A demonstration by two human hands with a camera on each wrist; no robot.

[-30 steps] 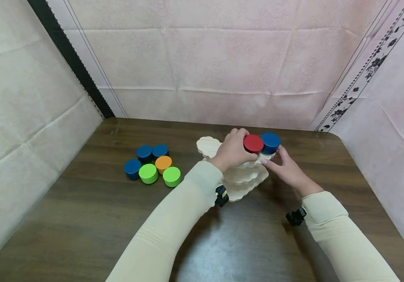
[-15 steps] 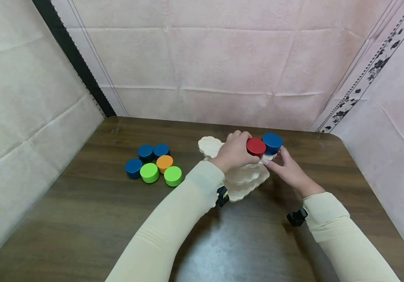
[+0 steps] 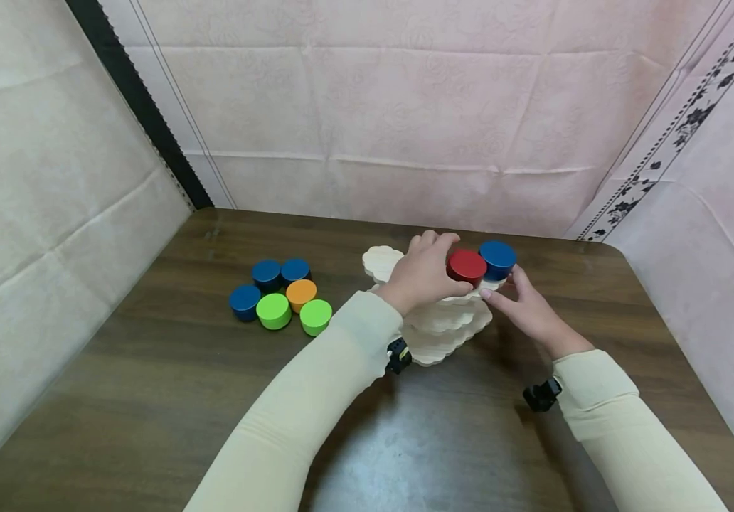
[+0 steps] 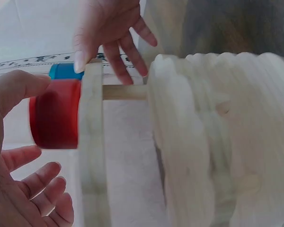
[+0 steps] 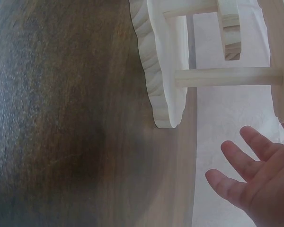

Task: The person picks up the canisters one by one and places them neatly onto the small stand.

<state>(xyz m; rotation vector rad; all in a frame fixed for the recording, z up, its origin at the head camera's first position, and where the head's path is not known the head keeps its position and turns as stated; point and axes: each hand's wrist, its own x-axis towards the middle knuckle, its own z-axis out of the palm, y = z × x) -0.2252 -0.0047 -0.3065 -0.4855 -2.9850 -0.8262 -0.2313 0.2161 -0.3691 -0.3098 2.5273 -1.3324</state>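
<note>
A pale wooden tiered stand [image 3: 447,323] has scalloped, cloud-shaped boards joined by round posts. On its top board [image 4: 92,161] a red cylinder [image 3: 466,267] stands beside a blue cylinder [image 3: 498,259]. My left hand [image 3: 423,276] is spread around the red cylinder; in the left wrist view its lower fingers are apart from the side, while the thumb lies close to the cylinder's top edge. My right hand [image 3: 530,309] holds the end of the top board between thumb and index finger. Its other fingers [image 5: 236,163] are extended below that board.
Left of the stand, several loose cylinders sit grouped on the brown wooden table [image 3: 168,398]: blue ones [image 3: 267,274], an orange one [image 3: 301,293] and two green ones [image 3: 274,310]. Pale cloth [image 3: 405,107] hangs behind the table and along both sides.
The left hand's fingers have loosened from the red cylinder, which stays beside the blue one on the stand. The right hand keeps its place at the board's end. The head view shifts slightly.
</note>
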